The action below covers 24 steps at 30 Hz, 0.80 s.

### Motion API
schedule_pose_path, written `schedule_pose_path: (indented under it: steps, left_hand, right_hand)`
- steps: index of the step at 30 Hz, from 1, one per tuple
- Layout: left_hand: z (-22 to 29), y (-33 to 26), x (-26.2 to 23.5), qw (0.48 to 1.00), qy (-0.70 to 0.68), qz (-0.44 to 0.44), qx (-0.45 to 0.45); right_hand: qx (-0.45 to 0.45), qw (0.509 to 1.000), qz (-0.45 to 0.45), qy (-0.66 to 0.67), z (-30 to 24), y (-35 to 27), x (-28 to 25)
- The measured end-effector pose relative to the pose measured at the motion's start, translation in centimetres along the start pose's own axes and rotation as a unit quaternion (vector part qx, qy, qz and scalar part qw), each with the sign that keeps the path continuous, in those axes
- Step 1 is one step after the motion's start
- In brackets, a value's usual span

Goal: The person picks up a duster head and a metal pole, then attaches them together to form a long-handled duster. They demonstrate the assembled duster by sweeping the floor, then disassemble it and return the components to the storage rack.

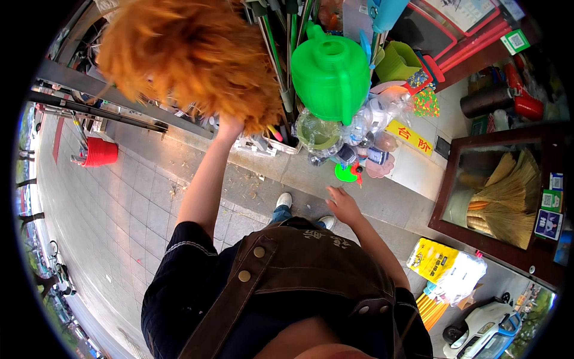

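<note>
My left hand [230, 127] is raised at the upper left, closed beneath a big fluffy orange-brown feather duster [188, 57]. Its feathers cover most of my fingers, and the handle does not show. My right hand [343, 204] hangs low in front of me with its fingers loosely apart and nothing in them. Nearest to it are a small green and red plastic item [347, 172] and several clear plastic containers [353, 134] on the step. Behind these stands a bright green plastic watering can [330, 75].
Mop poles [281, 48] stand behind the duster. A red bucket [100, 152] is on the paving at left. A glass-fronted frame [439, 209] with straw brooms [508, 197] is at right, above a yellow package [439, 260]. A white car [484, 326] is at lower right.
</note>
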<state>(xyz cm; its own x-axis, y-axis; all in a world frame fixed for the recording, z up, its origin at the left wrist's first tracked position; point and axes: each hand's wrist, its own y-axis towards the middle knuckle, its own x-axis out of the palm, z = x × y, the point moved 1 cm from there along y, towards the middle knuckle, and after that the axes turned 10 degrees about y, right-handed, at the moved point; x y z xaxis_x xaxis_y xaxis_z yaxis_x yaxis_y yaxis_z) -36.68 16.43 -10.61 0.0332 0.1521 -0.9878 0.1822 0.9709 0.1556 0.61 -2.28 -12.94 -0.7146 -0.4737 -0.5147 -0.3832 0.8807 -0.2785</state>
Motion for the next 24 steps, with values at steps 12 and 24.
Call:
schedule_pose_path:
  steps: [12,24]
  left_hand:
    - [1.8,5.3,19.4,0.974,-0.138,0.008,-0.181]
    - [-1.4,12.9,11.6,0.352,-0.901,0.040,-0.250]
  right_hand:
    - [0.304,0.943,0.009,0.138,5.2,-12.2,5.8]
    - [0.336,0.925,0.107,0.140,6.6,-13.1,7.5]
